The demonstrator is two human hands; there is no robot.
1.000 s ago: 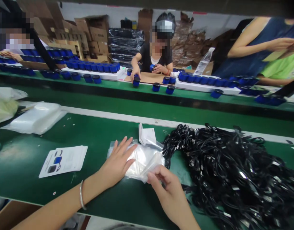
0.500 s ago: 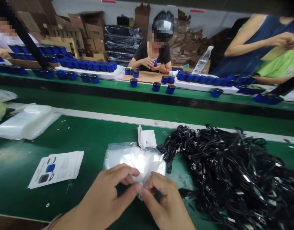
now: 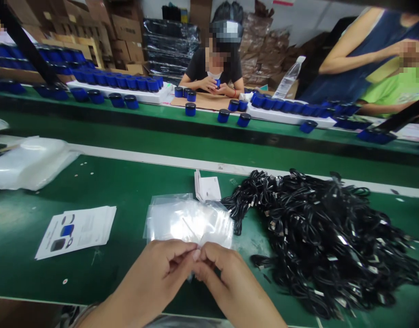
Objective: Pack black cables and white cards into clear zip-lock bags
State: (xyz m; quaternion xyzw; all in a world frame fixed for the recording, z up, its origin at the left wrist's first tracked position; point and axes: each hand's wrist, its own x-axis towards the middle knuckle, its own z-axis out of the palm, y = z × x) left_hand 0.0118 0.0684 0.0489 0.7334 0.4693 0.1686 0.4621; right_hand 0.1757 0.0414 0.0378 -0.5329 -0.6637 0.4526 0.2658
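Note:
My left hand and my right hand meet at the fingertips, both closed in a pinch. Between them they grip a clear plastic bag, mostly hidden by the fingers. Just beyond lies a loose pile of flat clear plastic bags, shiny with reflected light. Behind the pile stands a small folded white leaflet stack. To the left a stack of printed sheets shows pictures of a blue device. A large heap of black cables with metal plugs spreads to the right of my hands.
A bulky clear plastic pack lies at the far left. A white strip runs along the green table's back. Beyond it, blue round containers line a raised ledge, with a plastic bottle and a co-worker holding a blue piece.
My hands have drawn closer together, fingertips now touching, and less of the bag between them shows. The whole view has shifted slightly, so the table things sit a little higher.

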